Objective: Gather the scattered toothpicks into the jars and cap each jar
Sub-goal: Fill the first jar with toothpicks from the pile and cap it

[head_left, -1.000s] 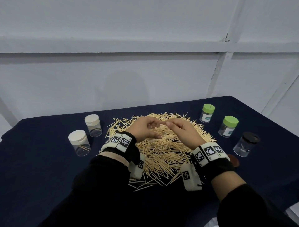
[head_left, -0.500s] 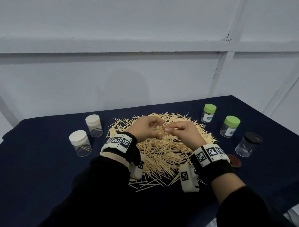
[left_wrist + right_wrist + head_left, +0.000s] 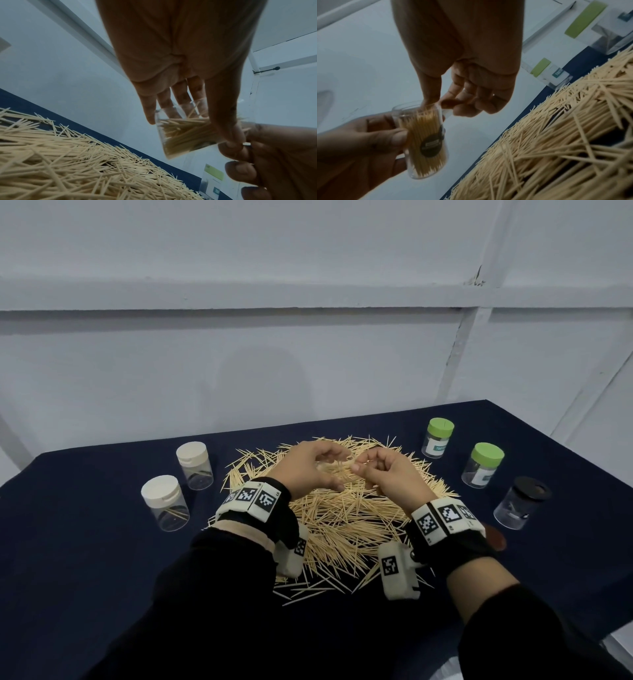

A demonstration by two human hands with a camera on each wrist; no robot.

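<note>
A big pile of toothpicks [image 3: 342, 518] covers the middle of the dark blue table [image 3: 85, 559]. Above its far part, my left hand [image 3: 301, 470] grips a clear uncapped jar [image 3: 424, 138] packed with toothpicks, thumb on one side and fingers on the other, and holds it tilted. My right hand [image 3: 380, 470] is at the jar's mouth, where its thumb and curled forefinger pinch toothpicks at their tips. In the left wrist view the jar [image 3: 185, 135] shows between thumb and fingers above the pile [image 3: 68, 162]. From the head camera the jar is mostly hidden by my hands.
Two white-capped jars [image 3: 193, 465] [image 3: 164, 503] stand left of the pile. Right of it stand two green-capped jars [image 3: 438, 438] [image 3: 483, 465] and a black-capped jar [image 3: 522, 503]. A brown lid [image 3: 495, 539] lies behind my right wrist. A wall rises behind the table.
Both hands have stayed together over the far part of the pile. The right fingers have shifted slightly at the jar's mouth. The jars on the table have not moved.
</note>
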